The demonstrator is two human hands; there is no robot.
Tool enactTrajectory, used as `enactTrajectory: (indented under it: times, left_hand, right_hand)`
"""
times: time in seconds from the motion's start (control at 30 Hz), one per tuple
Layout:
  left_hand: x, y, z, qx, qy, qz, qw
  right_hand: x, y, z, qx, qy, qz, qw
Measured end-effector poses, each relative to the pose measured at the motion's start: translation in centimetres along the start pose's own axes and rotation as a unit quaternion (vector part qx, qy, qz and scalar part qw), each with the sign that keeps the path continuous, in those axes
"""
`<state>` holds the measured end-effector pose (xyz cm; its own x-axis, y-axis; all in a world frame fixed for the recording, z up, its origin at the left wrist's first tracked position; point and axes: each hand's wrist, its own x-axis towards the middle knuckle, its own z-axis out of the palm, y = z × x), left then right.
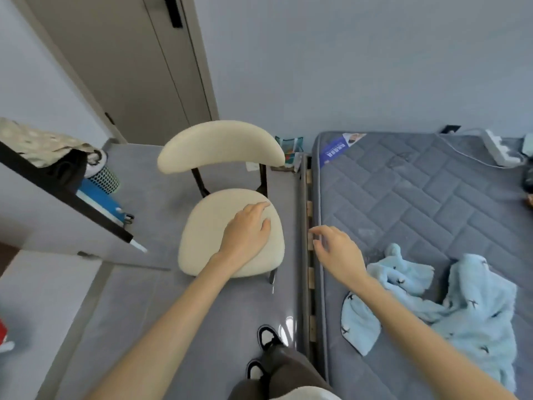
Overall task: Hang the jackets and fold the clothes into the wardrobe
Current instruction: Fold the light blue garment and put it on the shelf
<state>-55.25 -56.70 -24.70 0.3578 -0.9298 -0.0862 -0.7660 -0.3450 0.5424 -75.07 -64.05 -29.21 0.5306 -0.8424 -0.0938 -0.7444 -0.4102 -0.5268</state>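
Observation:
A crumpled light-blue fleece garment [461, 301] with small dark marks lies on the grey quilted mattress [418, 192] at the right. My left hand [248, 232] is stretched out over the cream chair seat [207, 243], fingers relaxed and empty. My right hand [337, 252] hovers above the bed's edge, just left of the blue garment, fingers loosely spread and holding nothing.
The cream chair's backrest [219, 145] faces a grey door [144, 67]. A dark-edged shelf [66, 194] at the left carries a patterned cloth [43, 142], with a mesh basket [105, 177] behind it. A white power strip [501, 151] lies on the mattress's far corner.

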Motion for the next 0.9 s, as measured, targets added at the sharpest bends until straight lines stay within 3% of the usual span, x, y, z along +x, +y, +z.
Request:
enactTrajectory:
  times: [0.3, 0.67, 0.9]
  left_hand:
    - [0.9, 3.8, 14.6, -0.004, -0.183, 0.045, 0.982]
    - [6.5, 9.6, 33.4, 0.02, -0.347, 0.122, 0.93]
    - [8.3, 11.3, 42.9, 0.148, -0.399, 0.28, 0.861]
  right_hand:
    - [-7.6, 14.1, 3.5, 0.032, -0.002, 0.191, 0.981]
    - [-8.0, 32.2, 6.1, -0.007, -0.063, 0.429, 0.901]
    - [-8.3, 40.0, 9.6, -0.043, -0.13, 0.512, 0.848]
